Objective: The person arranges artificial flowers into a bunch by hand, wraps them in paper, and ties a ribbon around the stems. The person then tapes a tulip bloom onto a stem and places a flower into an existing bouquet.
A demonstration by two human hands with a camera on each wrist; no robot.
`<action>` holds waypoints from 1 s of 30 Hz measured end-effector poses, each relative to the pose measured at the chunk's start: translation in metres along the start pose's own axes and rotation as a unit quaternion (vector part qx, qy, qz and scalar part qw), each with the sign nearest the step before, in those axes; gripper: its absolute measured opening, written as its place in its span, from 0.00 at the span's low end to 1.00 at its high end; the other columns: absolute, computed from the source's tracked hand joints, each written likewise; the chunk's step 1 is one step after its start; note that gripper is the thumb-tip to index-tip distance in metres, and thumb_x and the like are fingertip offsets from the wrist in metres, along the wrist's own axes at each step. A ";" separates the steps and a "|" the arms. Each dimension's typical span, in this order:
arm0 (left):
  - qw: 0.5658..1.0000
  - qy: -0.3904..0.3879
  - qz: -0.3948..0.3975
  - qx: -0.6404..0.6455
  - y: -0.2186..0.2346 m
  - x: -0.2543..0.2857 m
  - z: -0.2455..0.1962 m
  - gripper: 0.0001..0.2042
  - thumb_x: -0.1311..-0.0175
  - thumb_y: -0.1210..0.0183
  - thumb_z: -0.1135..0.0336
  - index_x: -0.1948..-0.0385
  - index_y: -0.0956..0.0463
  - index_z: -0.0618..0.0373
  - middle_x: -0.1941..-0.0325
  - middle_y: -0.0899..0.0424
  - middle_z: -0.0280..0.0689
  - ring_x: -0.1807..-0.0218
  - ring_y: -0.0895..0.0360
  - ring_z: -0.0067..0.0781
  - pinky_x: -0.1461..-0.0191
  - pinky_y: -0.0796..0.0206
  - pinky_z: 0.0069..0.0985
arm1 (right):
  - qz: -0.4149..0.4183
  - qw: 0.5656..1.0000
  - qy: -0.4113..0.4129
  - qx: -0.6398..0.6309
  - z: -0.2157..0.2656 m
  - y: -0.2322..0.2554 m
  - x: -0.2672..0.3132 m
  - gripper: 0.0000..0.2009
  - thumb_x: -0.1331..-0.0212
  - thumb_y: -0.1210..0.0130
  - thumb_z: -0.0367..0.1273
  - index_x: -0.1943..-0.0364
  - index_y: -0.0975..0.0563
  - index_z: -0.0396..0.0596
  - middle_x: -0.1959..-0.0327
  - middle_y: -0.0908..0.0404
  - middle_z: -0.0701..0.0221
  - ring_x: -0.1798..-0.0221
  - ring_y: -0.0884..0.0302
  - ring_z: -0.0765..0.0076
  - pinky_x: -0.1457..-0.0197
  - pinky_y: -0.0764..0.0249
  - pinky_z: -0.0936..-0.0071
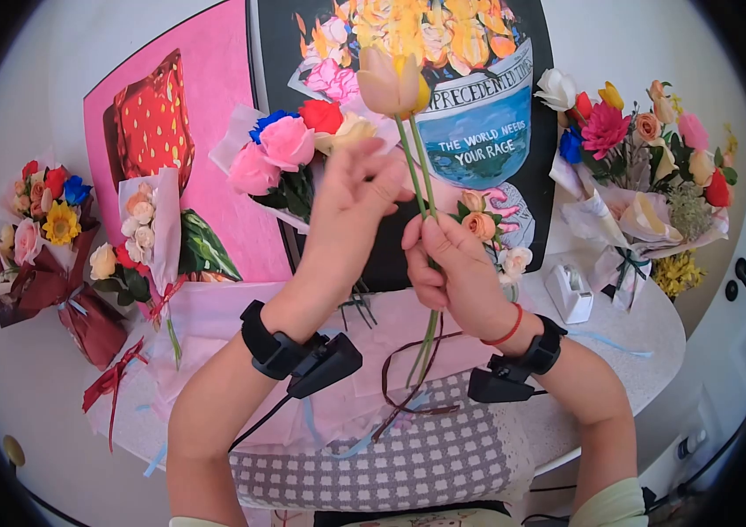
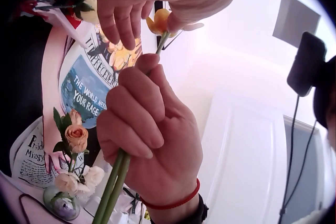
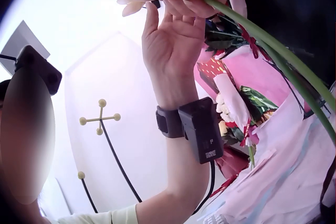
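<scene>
My right hand [image 1: 456, 268] grips the green stems [image 2: 112, 190] of two tulips, with fingers curled round them in the left wrist view. Above the fist, the pale pink tulip [image 1: 388, 81] and a yellow tulip [image 1: 423, 93] stand upright, heads close together; the pale one partly covers the yellow one. The stem ends hang below the hand over the table. My left hand [image 1: 351, 206] is raised to the left of the stems, its fingers loosely bent and holding nothing. In the right wrist view its palm [image 3: 173, 50] shows, near the tulip petals.
A bouquet with pink roses [image 1: 288, 143] stands behind my left hand. Wrapped bouquets flank the table, with a sunflower [image 1: 62, 225] at left and a magenta flower [image 1: 605, 132] at right. A white tape dispenser [image 1: 570, 293], brown ribbon [image 1: 388, 373] and pink wrapping paper [image 1: 215, 321] lie on the table.
</scene>
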State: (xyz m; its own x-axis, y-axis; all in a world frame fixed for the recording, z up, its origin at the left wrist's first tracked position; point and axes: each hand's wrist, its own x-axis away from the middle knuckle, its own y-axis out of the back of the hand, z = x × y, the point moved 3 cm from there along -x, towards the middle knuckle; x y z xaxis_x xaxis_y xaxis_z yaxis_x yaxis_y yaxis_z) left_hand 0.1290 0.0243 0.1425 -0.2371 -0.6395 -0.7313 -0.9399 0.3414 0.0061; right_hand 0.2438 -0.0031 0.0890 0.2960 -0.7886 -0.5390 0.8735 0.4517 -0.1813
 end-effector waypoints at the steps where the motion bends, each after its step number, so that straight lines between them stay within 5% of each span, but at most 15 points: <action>1: 1.000 0.002 -0.001 0.000 0.003 0.000 -0.001 0.19 0.38 0.49 0.64 0.50 0.40 0.63 0.61 0.29 0.39 0.62 0.29 0.19 0.62 0.37 0.15 | 0.006 1.000 -0.010 -0.009 0.001 0.002 0.000 0.14 0.34 0.67 0.42 0.68 0.35 0.48 0.87 0.46 0.78 0.89 0.55 0.84 0.87 0.54 0.85; 3: 0.993 -0.102 -0.049 -0.045 0.013 -0.001 -0.014 0.23 0.39 0.49 0.64 0.45 0.46 0.59 0.52 0.30 0.39 0.61 0.26 0.26 0.59 0.33 0.20 | 0.009 1.000 -0.017 0.001 0.005 0.005 0.002 0.14 0.34 0.66 0.41 0.67 0.34 0.48 0.87 0.47 0.80 0.88 0.55 0.86 0.86 0.56 0.86; 7: 0.974 -0.218 -0.045 -0.038 0.020 0.007 -0.042 0.26 0.42 0.46 0.65 0.44 0.48 0.59 0.51 0.32 0.41 0.58 0.26 0.29 0.62 0.30 0.20 | 0.011 0.990 0.010 0.141 0.012 0.011 0.004 0.12 0.34 0.64 0.37 0.69 0.32 0.45 0.85 0.43 0.82 0.83 0.52 0.88 0.82 0.53 0.88; 12: 0.985 -0.169 -0.022 -0.042 0.034 0.014 -0.052 0.30 0.47 0.42 0.73 0.44 0.49 0.59 0.52 0.35 0.40 0.55 0.28 0.27 0.55 0.32 0.19 | -0.012 0.962 0.046 0.268 0.014 0.015 0.007 0.12 0.35 0.63 0.36 0.71 0.31 0.43 0.84 0.44 0.81 0.80 0.48 0.86 0.78 0.49 0.86; 20: 0.982 -0.117 -0.036 -0.144 0.056 0.014 -0.044 0.17 0.42 0.48 0.67 0.50 0.35 0.57 0.59 0.29 0.36 0.70 0.30 0.18 0.67 0.37 0.15 | 0.010 0.960 0.023 0.278 0.011 0.006 0.008 0.11 0.36 0.61 0.34 0.70 0.31 0.43 0.85 0.43 0.80 0.80 0.47 0.86 0.78 0.48 0.85; 27: 0.976 -0.124 -0.006 -0.177 0.069 0.019 -0.037 0.13 0.40 0.50 0.66 0.54 0.32 0.58 0.54 0.31 0.37 0.70 0.29 0.19 0.67 0.37 0.16 | 0.037 0.967 -0.008 0.253 0.014 0.002 0.009 0.10 0.37 0.60 0.33 0.69 0.30 0.42 0.85 0.44 0.81 0.81 0.49 0.87 0.79 0.50 0.86; 30: 0.983 -0.106 -0.010 -0.150 0.073 0.026 -0.037 0.12 0.42 0.47 0.71 0.57 0.30 0.61 0.49 0.35 0.37 0.59 0.28 0.21 0.60 0.32 0.17 | 0.044 0.963 -0.006 0.267 0.016 0.000 0.011 0.09 0.37 0.60 0.32 0.69 0.30 0.42 0.85 0.45 0.82 0.81 0.50 0.88 0.80 0.51 0.86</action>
State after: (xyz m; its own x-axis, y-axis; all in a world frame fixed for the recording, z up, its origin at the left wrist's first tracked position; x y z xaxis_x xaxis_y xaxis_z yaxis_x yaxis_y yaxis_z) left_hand 0.0451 0.0072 0.1491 -0.1918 -0.4759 -0.8584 -0.9814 0.0920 0.1683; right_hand 0.2536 -0.0186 0.0962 0.3793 -0.7632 -0.5231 0.9181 0.2400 0.3155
